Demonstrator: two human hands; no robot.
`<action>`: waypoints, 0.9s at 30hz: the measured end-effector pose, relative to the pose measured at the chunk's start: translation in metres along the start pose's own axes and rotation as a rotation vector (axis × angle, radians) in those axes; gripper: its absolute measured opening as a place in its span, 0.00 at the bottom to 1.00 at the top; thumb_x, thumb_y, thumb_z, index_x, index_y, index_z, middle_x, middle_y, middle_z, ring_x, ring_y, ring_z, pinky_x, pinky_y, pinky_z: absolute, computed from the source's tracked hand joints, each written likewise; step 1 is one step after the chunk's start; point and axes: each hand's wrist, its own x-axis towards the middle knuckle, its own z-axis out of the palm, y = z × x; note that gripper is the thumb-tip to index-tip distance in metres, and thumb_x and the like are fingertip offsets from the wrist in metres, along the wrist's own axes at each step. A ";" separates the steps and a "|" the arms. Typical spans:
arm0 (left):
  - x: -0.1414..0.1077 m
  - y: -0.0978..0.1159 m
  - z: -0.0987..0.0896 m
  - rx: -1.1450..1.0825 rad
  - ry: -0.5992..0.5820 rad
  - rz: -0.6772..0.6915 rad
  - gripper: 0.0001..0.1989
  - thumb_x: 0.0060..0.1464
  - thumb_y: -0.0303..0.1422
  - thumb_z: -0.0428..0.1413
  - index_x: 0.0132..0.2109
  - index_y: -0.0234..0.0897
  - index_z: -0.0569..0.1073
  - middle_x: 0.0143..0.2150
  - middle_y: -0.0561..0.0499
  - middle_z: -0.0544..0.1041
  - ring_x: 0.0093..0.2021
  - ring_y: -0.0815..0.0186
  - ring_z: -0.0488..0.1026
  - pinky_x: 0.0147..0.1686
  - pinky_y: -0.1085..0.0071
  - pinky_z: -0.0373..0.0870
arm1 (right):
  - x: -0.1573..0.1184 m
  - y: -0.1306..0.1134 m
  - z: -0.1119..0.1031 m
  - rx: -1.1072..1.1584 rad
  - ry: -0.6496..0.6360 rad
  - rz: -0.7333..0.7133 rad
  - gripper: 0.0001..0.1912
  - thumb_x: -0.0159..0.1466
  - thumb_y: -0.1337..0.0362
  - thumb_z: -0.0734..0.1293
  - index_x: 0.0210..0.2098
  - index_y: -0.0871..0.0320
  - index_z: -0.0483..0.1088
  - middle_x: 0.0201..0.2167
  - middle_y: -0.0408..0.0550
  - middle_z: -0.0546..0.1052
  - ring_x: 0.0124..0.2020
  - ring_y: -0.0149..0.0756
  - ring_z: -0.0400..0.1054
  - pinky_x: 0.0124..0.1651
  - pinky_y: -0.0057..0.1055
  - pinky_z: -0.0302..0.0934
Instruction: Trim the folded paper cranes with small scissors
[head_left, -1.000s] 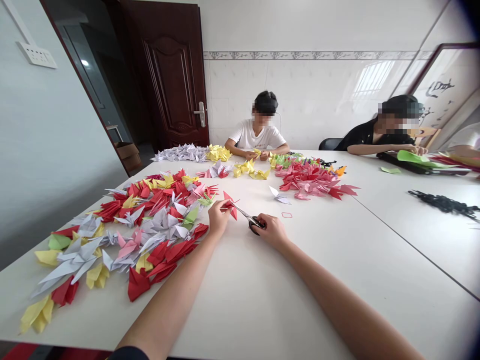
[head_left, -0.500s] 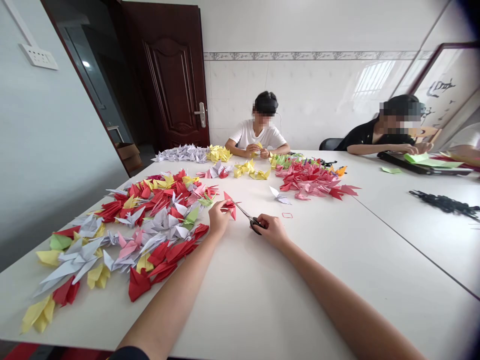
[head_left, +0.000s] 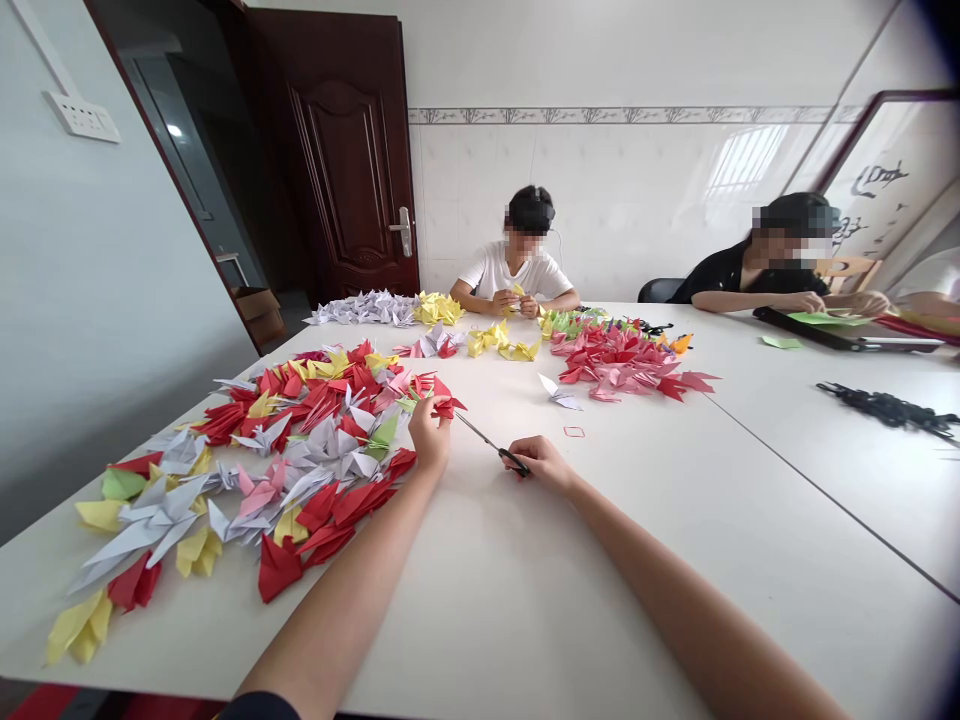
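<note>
Near the middle of the white table (head_left: 480,600), my left hand (head_left: 430,434) is closed on a red folded-paper piece (head_left: 444,398) beside the edge of a large pile. My right hand (head_left: 541,462) grips the dark handles of a pair of scissors (head_left: 480,432). The scissors' blades point up and left, with their tips just right of the red piece. To the left spreads the pile of paper cranes (head_left: 322,430) in red, white, yellow, pink and green. A small red outline (head_left: 574,432) lies on the table past my right hand.
Pink and red cranes (head_left: 619,360) lie beyond my right hand, near a lone white crane (head_left: 559,391). Yellow and white piles line the far edge. One person (head_left: 515,265) sits opposite; another (head_left: 739,265) handles green paper at right. Black cords (head_left: 889,408) lie at right.
My left hand has shifted slightly left with the red piece, which has turned. The scissors' tips are now apart from it, and their blades look closer together. The person at right has moved the green paper.
</note>
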 end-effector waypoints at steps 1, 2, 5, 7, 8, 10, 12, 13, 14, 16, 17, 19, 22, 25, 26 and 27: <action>0.000 0.001 0.000 0.010 0.005 0.020 0.16 0.47 0.16 0.53 0.39 0.38 0.75 0.38 0.48 0.79 0.40 0.62 0.76 0.43 0.67 0.72 | 0.000 0.000 0.000 0.000 -0.006 0.002 0.14 0.58 0.54 0.67 0.27 0.59 0.74 0.25 0.46 0.74 0.24 0.31 0.66 0.26 0.27 0.56; 0.000 0.003 -0.001 0.017 0.009 0.035 0.16 0.46 0.15 0.53 0.39 0.38 0.75 0.37 0.48 0.79 0.40 0.62 0.75 0.43 0.67 0.72 | 0.000 0.000 -0.001 0.001 -0.012 0.003 0.14 0.58 0.54 0.67 0.27 0.59 0.74 0.25 0.46 0.74 0.24 0.31 0.65 0.26 0.27 0.56; 0.000 0.005 -0.002 0.028 -0.001 0.070 0.19 0.43 0.13 0.51 0.39 0.38 0.75 0.38 0.49 0.79 0.41 0.62 0.75 0.43 0.67 0.72 | 0.000 0.000 -0.001 0.025 -0.035 -0.007 0.14 0.58 0.53 0.68 0.27 0.59 0.73 0.25 0.46 0.74 0.24 0.31 0.65 0.27 0.28 0.57; 0.000 0.006 -0.002 0.029 -0.016 0.089 0.21 0.42 0.12 0.49 0.38 0.38 0.75 0.38 0.49 0.79 0.42 0.62 0.75 0.44 0.67 0.72 | 0.000 0.001 -0.001 0.040 -0.049 -0.012 0.15 0.58 0.52 0.68 0.28 0.59 0.73 0.25 0.45 0.73 0.24 0.31 0.65 0.28 0.28 0.57; -0.001 0.007 -0.002 0.029 -0.025 0.099 0.22 0.41 0.11 0.48 0.38 0.38 0.75 0.38 0.49 0.79 0.42 0.62 0.75 0.44 0.67 0.72 | 0.000 0.001 -0.001 0.043 -0.053 -0.010 0.15 0.58 0.52 0.68 0.28 0.59 0.73 0.25 0.45 0.72 0.24 0.31 0.65 0.29 0.28 0.57; -0.001 0.008 -0.001 0.025 -0.037 0.117 0.22 0.41 0.12 0.48 0.37 0.38 0.76 0.37 0.49 0.79 0.41 0.62 0.76 0.44 0.67 0.72 | 0.001 0.001 0.000 0.042 -0.046 -0.003 0.16 0.58 0.51 0.68 0.27 0.59 0.72 0.24 0.44 0.71 0.25 0.31 0.65 0.29 0.28 0.57; -0.001 0.009 -0.001 0.025 -0.036 0.129 0.21 0.42 0.12 0.48 0.37 0.38 0.76 0.37 0.49 0.79 0.40 0.62 0.76 0.43 0.67 0.72 | 0.001 0.001 0.000 0.041 -0.031 0.003 0.16 0.58 0.51 0.68 0.27 0.59 0.71 0.23 0.43 0.71 0.24 0.31 0.64 0.29 0.28 0.57; -0.002 0.009 -0.001 0.028 -0.029 0.132 0.22 0.42 0.12 0.48 0.37 0.38 0.76 0.37 0.49 0.79 0.40 0.62 0.76 0.43 0.67 0.72 | 0.001 0.001 0.001 0.041 -0.026 0.004 0.16 0.58 0.51 0.68 0.27 0.59 0.71 0.23 0.43 0.71 0.24 0.31 0.64 0.29 0.28 0.56; -0.002 0.009 -0.001 0.033 -0.021 0.134 0.22 0.41 0.12 0.48 0.37 0.39 0.76 0.37 0.49 0.79 0.40 0.62 0.76 0.43 0.67 0.72 | 0.001 0.001 0.001 0.039 -0.022 0.006 0.16 0.58 0.51 0.68 0.27 0.59 0.71 0.23 0.43 0.70 0.24 0.31 0.64 0.29 0.28 0.56; -0.002 0.009 -0.001 0.044 -0.002 0.139 0.22 0.41 0.12 0.48 0.38 0.39 0.76 0.37 0.49 0.79 0.41 0.62 0.76 0.43 0.67 0.72 | 0.001 0.002 0.001 0.033 -0.017 0.007 0.15 0.58 0.52 0.68 0.27 0.59 0.72 0.23 0.43 0.71 0.24 0.31 0.64 0.28 0.28 0.56; -0.002 0.008 -0.001 0.047 0.005 0.143 0.22 0.41 0.12 0.48 0.38 0.38 0.76 0.37 0.49 0.79 0.41 0.62 0.76 0.44 0.67 0.72 | 0.002 0.003 0.002 0.028 -0.014 0.007 0.15 0.58 0.52 0.68 0.27 0.59 0.72 0.23 0.44 0.71 0.24 0.31 0.64 0.28 0.28 0.56; -0.002 0.007 -0.001 0.049 0.016 0.148 0.21 0.42 0.13 0.49 0.38 0.38 0.76 0.37 0.49 0.79 0.41 0.62 0.76 0.44 0.67 0.72 | 0.002 0.005 0.001 0.019 -0.008 0.007 0.14 0.58 0.53 0.68 0.27 0.59 0.72 0.23 0.44 0.71 0.24 0.31 0.64 0.27 0.27 0.55; -0.002 0.006 -0.001 0.051 0.022 0.142 0.21 0.43 0.13 0.48 0.39 0.39 0.75 0.38 0.49 0.79 0.42 0.62 0.76 0.45 0.67 0.72 | 0.003 0.007 0.001 0.012 -0.005 0.002 0.13 0.58 0.54 0.68 0.29 0.59 0.73 0.23 0.43 0.71 0.24 0.30 0.64 0.27 0.27 0.55; -0.002 0.006 -0.001 0.054 0.017 0.141 0.20 0.43 0.14 0.49 0.39 0.38 0.75 0.38 0.49 0.79 0.42 0.62 0.76 0.45 0.67 0.72 | 0.004 0.008 0.001 0.020 -0.006 -0.002 0.14 0.58 0.53 0.67 0.29 0.59 0.74 0.24 0.43 0.72 0.24 0.30 0.64 0.28 0.27 0.56; -0.002 0.006 -0.001 0.057 0.016 0.141 0.20 0.44 0.14 0.49 0.39 0.38 0.75 0.38 0.49 0.79 0.42 0.61 0.76 0.45 0.67 0.72 | 0.004 0.009 0.000 0.020 -0.007 -0.002 0.14 0.58 0.53 0.67 0.29 0.59 0.74 0.24 0.43 0.72 0.24 0.30 0.64 0.28 0.27 0.56; -0.002 0.005 -0.001 0.062 0.014 0.139 0.20 0.44 0.14 0.49 0.39 0.38 0.75 0.38 0.49 0.79 0.42 0.61 0.76 0.46 0.66 0.72 | 0.004 0.009 0.000 0.014 -0.006 0.000 0.14 0.58 0.53 0.67 0.29 0.59 0.74 0.23 0.43 0.72 0.24 0.30 0.64 0.28 0.27 0.55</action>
